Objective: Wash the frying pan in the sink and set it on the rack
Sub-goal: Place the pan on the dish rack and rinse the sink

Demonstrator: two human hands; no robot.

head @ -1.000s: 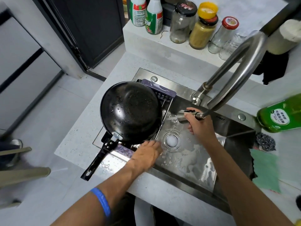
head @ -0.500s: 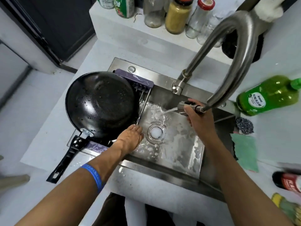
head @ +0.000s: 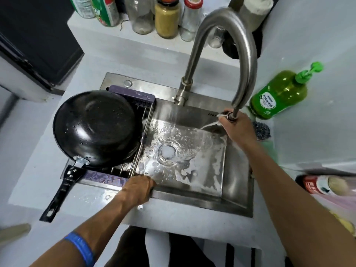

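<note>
Head view: a black frying pan point(head: 95, 128) lies upside down on the rack point(head: 141, 139) across the sink's point(head: 237, 182) left side, at nine o'clock from the drain point(head: 168, 152). Its domed underside is glossy and beaded with water drops (a pale highlight runs across the centre), and its black handle point(head: 61, 191), joined by a riveted metal bracket, points toward seven o'clock, out over the sink's rim and the pale bench point(head: 38, 170).

The left hand point(head: 137, 190), at six o'clock from the pan, rests on the sink's front edge with its fingers curled over the rim; a blue wristband point(head: 82, 249) circles that forearm. The right hand point(head: 236, 129), at three o'clock from the drain, has its fingers wrapped around the spray head of the tall curved faucet point(head: 244, 70), and water streams from it across the wet, foam-streaked basin.

A green soap bottle point(head: 279, 93) lies at two o'clock on the bench, with a steel scourer point(head: 263, 130) just beside the right hand. Jars and bottles point(head: 167, 18) line the shelf at twelve o'clock.
</note>
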